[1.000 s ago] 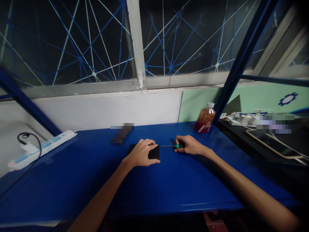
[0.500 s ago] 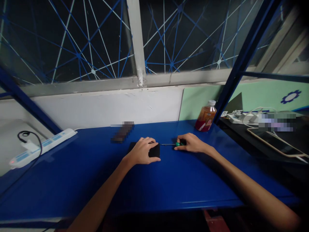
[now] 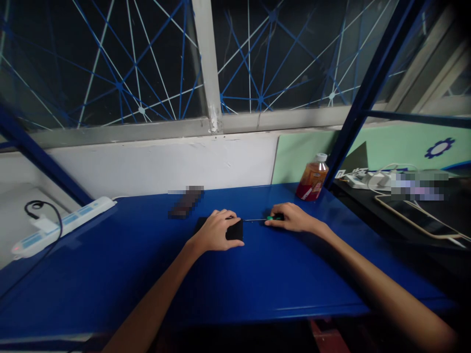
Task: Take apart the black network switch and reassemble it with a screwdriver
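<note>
My left hand [image 3: 215, 232] lies over a flat black rectangular case [image 3: 235, 230] on the blue tabletop. Its thumb reaches along the near side and its fingers the far side, holding the case down. What kind of case it is, I cannot make out. My right hand [image 3: 290, 217] is closed around the green handle of a screwdriver [image 3: 270, 218]. The screwdriver's thin metal shaft lies level, pointing left, with its tip at the case's right edge near my left fingertips. Part of the handle is hidden inside my right hand.
A drink bottle [image 3: 312, 177] stands at the table's back right. Behind my left hand lies a blurred dark object [image 3: 186, 202]. A white power strip [image 3: 64, 228] with a black cable runs along the left. A phone [image 3: 415, 215] and white cables lie on the black surface at right.
My right fingers have shifted slightly on the green handle, which shows a little less now. The case and my left hand stay in place; the whole view has shifted slightly.
</note>
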Motion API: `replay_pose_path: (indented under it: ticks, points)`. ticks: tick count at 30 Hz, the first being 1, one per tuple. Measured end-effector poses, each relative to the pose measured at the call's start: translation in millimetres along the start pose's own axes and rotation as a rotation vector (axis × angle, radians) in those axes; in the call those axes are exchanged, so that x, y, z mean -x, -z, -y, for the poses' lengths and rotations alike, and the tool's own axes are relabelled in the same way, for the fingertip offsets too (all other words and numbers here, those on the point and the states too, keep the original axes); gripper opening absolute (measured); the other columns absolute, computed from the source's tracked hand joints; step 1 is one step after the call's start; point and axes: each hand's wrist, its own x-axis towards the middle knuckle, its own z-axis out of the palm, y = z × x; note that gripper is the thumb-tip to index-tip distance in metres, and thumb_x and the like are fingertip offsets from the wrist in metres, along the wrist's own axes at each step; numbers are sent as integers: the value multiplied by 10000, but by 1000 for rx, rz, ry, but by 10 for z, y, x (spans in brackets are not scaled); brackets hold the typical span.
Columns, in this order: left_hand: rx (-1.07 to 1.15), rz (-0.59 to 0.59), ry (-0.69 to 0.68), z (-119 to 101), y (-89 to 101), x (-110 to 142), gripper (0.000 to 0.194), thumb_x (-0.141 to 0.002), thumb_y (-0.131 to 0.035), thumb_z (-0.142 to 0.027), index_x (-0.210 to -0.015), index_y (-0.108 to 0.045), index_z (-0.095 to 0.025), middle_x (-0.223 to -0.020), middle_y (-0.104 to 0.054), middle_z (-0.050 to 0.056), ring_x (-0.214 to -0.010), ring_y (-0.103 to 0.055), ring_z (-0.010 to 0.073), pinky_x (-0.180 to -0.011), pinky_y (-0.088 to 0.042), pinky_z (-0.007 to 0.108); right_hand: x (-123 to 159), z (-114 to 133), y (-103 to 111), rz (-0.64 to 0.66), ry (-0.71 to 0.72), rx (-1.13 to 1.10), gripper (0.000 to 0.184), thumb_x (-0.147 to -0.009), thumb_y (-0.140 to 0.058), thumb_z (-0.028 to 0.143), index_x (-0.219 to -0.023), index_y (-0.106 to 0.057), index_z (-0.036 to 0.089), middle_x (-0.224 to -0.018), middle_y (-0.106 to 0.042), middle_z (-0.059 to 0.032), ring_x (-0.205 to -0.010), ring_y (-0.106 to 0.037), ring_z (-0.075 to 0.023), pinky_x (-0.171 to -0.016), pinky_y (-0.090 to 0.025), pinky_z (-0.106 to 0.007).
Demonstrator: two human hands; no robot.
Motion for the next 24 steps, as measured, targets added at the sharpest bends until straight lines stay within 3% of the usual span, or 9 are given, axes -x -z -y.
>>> replay_pose_path:
  ticks: [7, 14, 20, 24]
  points:
    - [-6, 6, 4, 15, -4, -2, 666, -780, -542, -662, -1276, -554, -218, -1188, -576, 108, -1077, -526, 306, -908, -378, 453, 8, 73, -55, 21, -52, 20, 325, -799, -601, 530, -917, -566, 229, -670, -605, 5, -595, -542, -163, -544, -299, -261]
    - [-7, 5, 11, 28, -21, 0, 655, -784, -547, -653, -1279, -548, -223, -1181, -572, 105, -1069, -526, 293, -913, -378, 450, 10, 108, -43, 29, -23, 55, 361, -934, -389, 489, -951, -640, 229, -752, -669, -38, -672, -600, -183, -595, -333, -280]
    - [-3, 24, 16, 10, 7, -9, 643, -790, -544, -650, -1273, -556, -226, -1185, -574, 101, -1064, -531, 296, -906, -378, 445, -9, 54, -55, -4, -9, 103, 382, -856, -513, 550, -847, -648, 193, -843, -671, -72, -730, -597, -203, -606, -341, -288]
    - [10, 40, 19, 24, 26, -11, 625, -785, -548, -660, -1252, -573, -246, -1203, -574, 90, -1080, -530, 301, -911, -368, 445, -11, 71, -78, -11, -24, 106, 341, -789, -612, 536, -814, -606, 196, -769, -644, -40, -670, -563, -176, -566, -308, -268]
